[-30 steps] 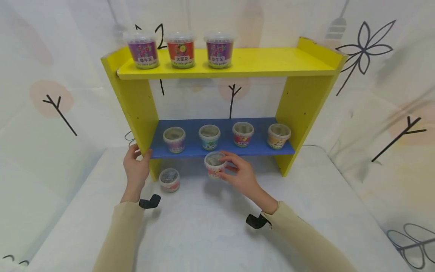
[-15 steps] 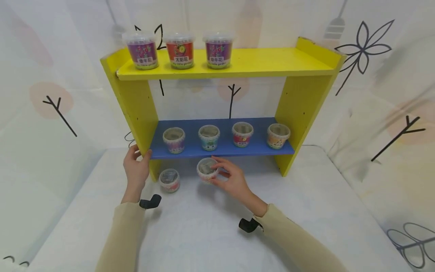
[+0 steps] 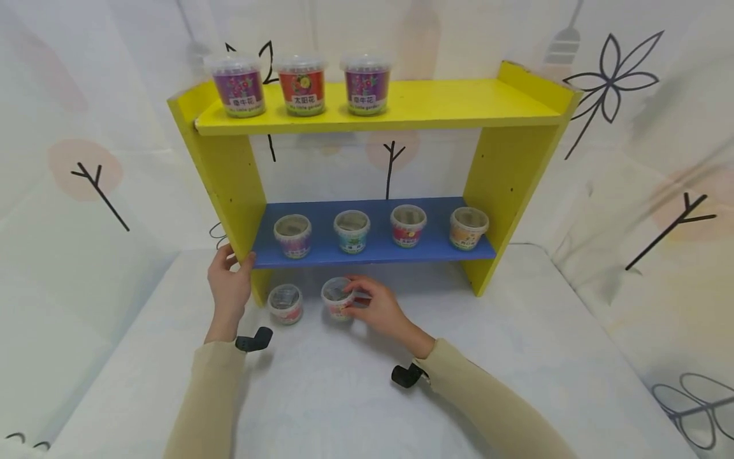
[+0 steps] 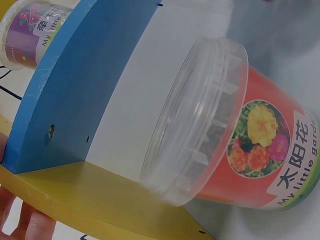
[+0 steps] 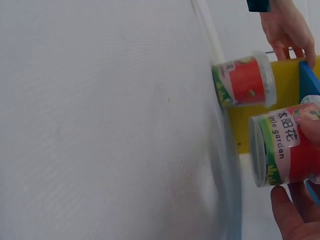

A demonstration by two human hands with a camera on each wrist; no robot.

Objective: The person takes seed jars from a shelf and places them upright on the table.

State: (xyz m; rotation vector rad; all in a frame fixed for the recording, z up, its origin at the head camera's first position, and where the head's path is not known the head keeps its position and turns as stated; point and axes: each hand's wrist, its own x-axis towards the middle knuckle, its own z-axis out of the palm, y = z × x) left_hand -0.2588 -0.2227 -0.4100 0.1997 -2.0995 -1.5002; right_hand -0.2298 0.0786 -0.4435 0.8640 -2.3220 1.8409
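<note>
My left hand (image 3: 230,284) grips the left side of a yellow and blue shelf unit (image 3: 226,185), thumb in front near the blue board's corner, fingers behind. My right hand (image 3: 380,311) holds a small lidded plastic tub (image 3: 334,307) between thumb and fingers, low in front of the blue shelf. In the right wrist view this red-labelled flower tub (image 5: 282,140) has its base a little above the white tabletop. A second red-labelled tub (image 3: 286,313) stands on the table to its left, by the unit's left leg; its flower picture shows in the left wrist view.
Several lidded tubs, among them a purple tub (image 3: 294,245) and an orange tub (image 3: 467,237), line the blue shelf (image 3: 375,252). Three larger-looking tubs, one red (image 3: 302,92) between two purple, stand on the yellow top shelf (image 3: 441,102). A patterned white cloth hangs behind.
My right hand has moved left and down with the tub, from just below the blue shelf's edge toward the tub on the table. My left hand stays on the shelf unit.
</note>
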